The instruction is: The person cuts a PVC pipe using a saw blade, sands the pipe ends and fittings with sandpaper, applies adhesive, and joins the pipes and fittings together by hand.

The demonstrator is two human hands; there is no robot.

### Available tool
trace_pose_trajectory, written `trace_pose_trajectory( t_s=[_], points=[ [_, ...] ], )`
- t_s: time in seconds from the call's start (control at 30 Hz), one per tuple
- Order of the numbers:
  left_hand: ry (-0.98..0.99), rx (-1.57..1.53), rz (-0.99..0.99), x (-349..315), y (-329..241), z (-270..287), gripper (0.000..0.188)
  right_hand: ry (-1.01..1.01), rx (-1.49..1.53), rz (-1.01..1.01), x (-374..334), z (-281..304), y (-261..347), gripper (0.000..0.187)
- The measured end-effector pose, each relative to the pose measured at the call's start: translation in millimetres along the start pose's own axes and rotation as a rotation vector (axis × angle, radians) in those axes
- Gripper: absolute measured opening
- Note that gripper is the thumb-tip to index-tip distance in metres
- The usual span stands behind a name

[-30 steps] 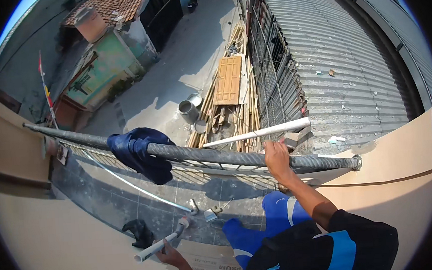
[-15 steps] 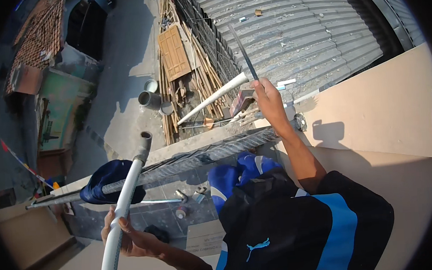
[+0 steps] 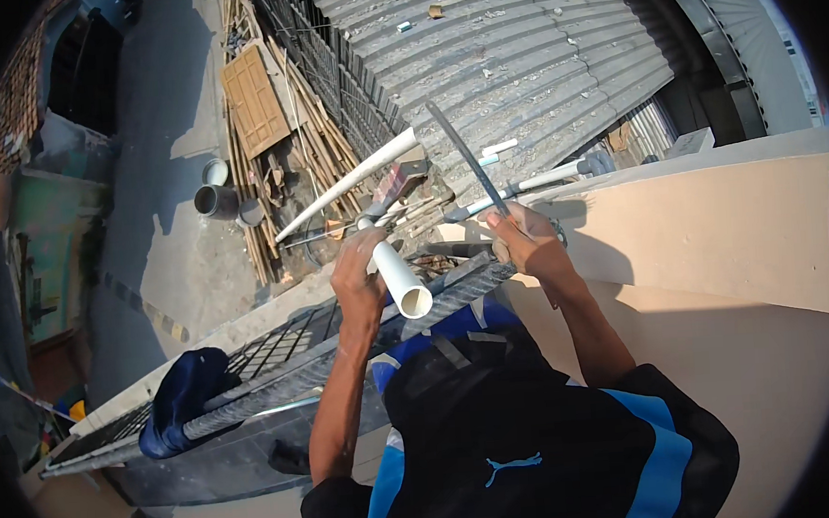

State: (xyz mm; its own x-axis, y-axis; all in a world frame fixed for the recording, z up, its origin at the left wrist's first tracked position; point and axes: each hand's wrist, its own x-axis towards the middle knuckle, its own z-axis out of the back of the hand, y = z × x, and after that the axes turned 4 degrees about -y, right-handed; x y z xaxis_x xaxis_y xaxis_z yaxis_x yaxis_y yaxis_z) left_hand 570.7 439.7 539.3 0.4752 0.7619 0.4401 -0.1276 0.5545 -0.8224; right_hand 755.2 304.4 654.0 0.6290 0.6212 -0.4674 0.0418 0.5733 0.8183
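My left hand [image 3: 356,274] is closed around a white plastic pipe [image 3: 396,271] above the railing. The pipe's open, hollow end points back toward me, and a grey fitting shows beyond my fingers at its far end. To the right, my right hand [image 3: 531,239] grips the lower end of a long, thin dark metal strip [image 3: 467,158], which slants up and left. The strip and the held pipe are apart. Another white pipe [image 3: 348,183] rises at a slant just beyond the railing, in front of my hands.
A metal railing [image 3: 280,393] crosses before me, with a dark blue cloth [image 3: 188,398] draped over it. Below lie bamboo poles [image 3: 316,123], a wooden door panel [image 3: 255,100] and buckets [image 3: 214,201]. A corrugated roof [image 3: 516,53] spreads beyond; a beige wall [image 3: 706,217] stands right.
My left hand has swung the pipe up and right from the lower left, turning its open end toward me. My right hand, still holding the strip, has come lower, nearer the railing.
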Motion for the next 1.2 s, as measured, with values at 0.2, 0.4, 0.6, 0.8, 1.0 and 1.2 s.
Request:
trace_pose_trajectory(
  t_s=[0.2,0.4,0.6,0.8,1.0,1.2],
  points=[
    [0.119,0.074,-0.09,6,15,-31,0.047,0.026,-0.043,0.096,6,-37,-18,0.047],
    [0.063,0.101,-0.212,1,15,-30,0.044,0.364,0.136,-0.287,-10,-38,11,0.038],
    [-0.033,0.084,-0.25,16,15,-32,0.048,0.271,0.018,-0.133,-6,-55,-5,0.032],
    [-0.285,-0.565,0.824,24,46,-27,0.048,0.232,-0.182,0.182,8,-39,-15,0.035],
    [-0.211,-0.502,0.509,121,72,19,0.053,0.349,-0.406,0.402,-2,-16,-7,0.041],
    [-0.151,-0.589,0.396,165,57,47,0.055,0.29,-0.246,0.789,-4,-4,-25,0.048]
  ],
)
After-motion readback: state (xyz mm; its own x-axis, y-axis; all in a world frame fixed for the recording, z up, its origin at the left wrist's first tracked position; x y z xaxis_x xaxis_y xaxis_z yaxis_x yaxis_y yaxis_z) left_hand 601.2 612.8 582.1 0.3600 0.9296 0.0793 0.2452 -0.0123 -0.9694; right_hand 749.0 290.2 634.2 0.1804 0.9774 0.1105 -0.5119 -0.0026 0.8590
